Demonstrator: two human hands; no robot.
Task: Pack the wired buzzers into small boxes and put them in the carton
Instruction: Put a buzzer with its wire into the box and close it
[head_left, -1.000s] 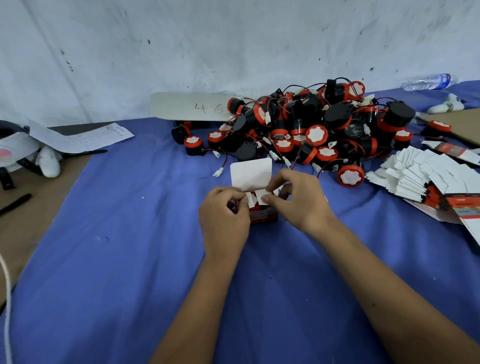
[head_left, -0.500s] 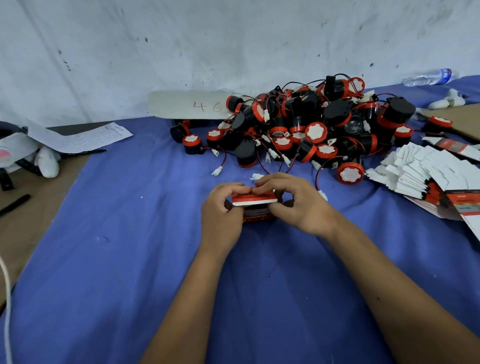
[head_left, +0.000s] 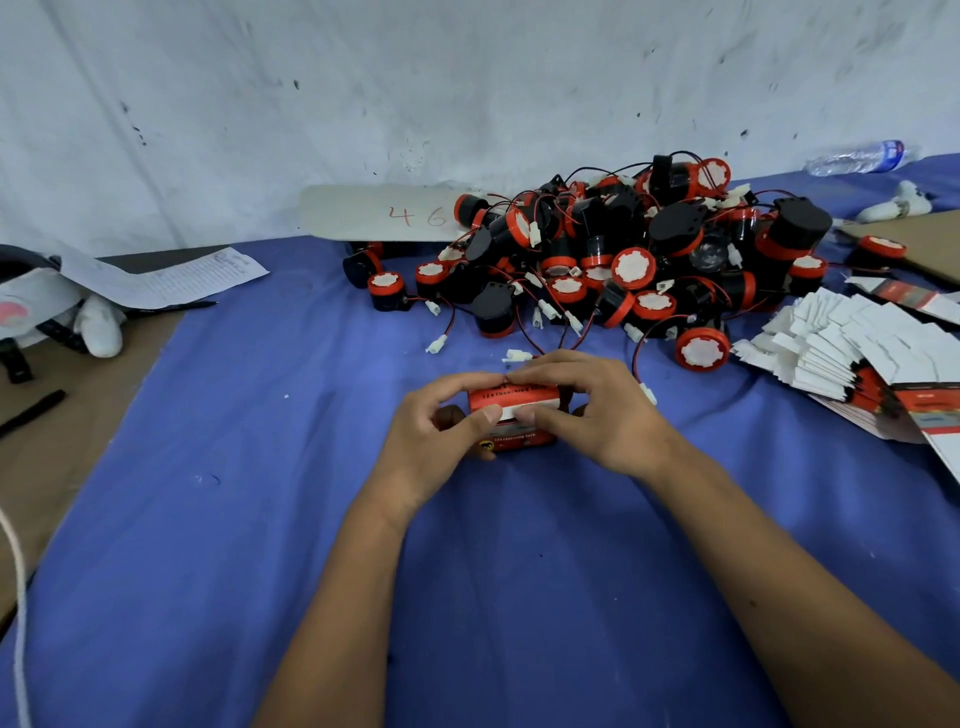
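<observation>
A small red and white box (head_left: 511, 402) sits on the blue cloth (head_left: 260, 467) at the middle of the table. My left hand (head_left: 441, 441) grips its left end, thumb on the lid's front edge. My right hand (head_left: 587, 410) grips the right end, fingers curled over the top and thumb beside the left thumb. The lid lies folded down; what is inside is hidden. Behind the box a heap of black and red wired buzzers (head_left: 613, 260) spreads toward the wall. A stack of flat, unfolded boxes (head_left: 857, 353) lies at the right.
A printed sheet (head_left: 166, 278) and white gloves (head_left: 98, 327) lie at the left edge, with a black pen (head_left: 31, 413) on the brown board. A card marked 46 (head_left: 384, 213) leans at the wall. A water bottle (head_left: 857, 156) lies at the back right beside brown cardboard (head_left: 924, 244).
The box's white lid flap stood upright a second ago; both hands have folded it down and now press it shut at the front edge.
</observation>
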